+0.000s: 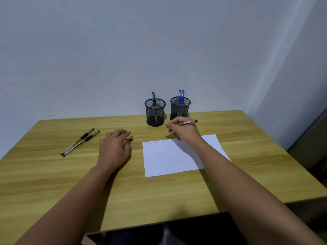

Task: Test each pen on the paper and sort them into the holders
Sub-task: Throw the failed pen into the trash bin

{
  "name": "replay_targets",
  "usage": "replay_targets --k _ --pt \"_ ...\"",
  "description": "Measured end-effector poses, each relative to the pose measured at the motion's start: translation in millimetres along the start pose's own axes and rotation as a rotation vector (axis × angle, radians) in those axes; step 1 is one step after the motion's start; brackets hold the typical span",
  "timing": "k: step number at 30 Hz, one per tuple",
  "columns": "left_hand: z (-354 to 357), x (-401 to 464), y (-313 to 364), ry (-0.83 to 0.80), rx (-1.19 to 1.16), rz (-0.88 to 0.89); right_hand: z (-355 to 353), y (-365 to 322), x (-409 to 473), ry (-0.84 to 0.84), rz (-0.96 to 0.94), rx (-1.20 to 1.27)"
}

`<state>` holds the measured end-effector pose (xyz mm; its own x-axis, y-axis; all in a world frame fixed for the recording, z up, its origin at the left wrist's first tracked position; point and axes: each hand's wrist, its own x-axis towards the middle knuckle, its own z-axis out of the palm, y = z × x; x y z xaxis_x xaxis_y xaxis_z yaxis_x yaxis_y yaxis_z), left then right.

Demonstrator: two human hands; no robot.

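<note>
Pale walls back a wooden counter (177, 191) where the right hand (182, 129) pinches a pen (187, 123) lying left-right, just near of the two mesh holders (155, 113), while the left hand (115, 147) curls on a cap (130, 139), paper (169, 160) below.

Dim, even indoor light, soft shadows under the forearms, slight motion blur, wide-angle bending at edges

The tabletop (177, 195) is light wood-grain laminate with a dark front edge. Its far edge sits against a plain pale grey-blue wall (123, 50). A second wall (300, 85) meets it at right, forming a corner. Lighting is even and dim.
</note>
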<state>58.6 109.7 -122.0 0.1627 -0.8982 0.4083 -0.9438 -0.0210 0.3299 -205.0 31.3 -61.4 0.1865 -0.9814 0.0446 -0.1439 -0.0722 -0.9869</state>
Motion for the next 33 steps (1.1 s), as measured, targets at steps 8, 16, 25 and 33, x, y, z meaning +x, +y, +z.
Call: replay_targets --k 8,16,25,33 --pt "-6.8 8.7 -14.3 -0.094 0.011 -0.075 23.3 4.6 -9.1 -0.051 0.059 0.115" --pt "-20.1 11.8 24.2 -0.015 -0.366 -0.044 28.6 -9.8 -23.2 -0.107 0.044 0.114" --pt "-44.3 13.3 60.5 -0.011 -0.482 0.100 12.2 -32.4 -39.3 -0.087 0.012 0.104" --pt "-74.3 6.0 101.1 -0.084 -1.149 -0.292 -10.1 -49.5 -59.7 -0.085 0.070 0.307"
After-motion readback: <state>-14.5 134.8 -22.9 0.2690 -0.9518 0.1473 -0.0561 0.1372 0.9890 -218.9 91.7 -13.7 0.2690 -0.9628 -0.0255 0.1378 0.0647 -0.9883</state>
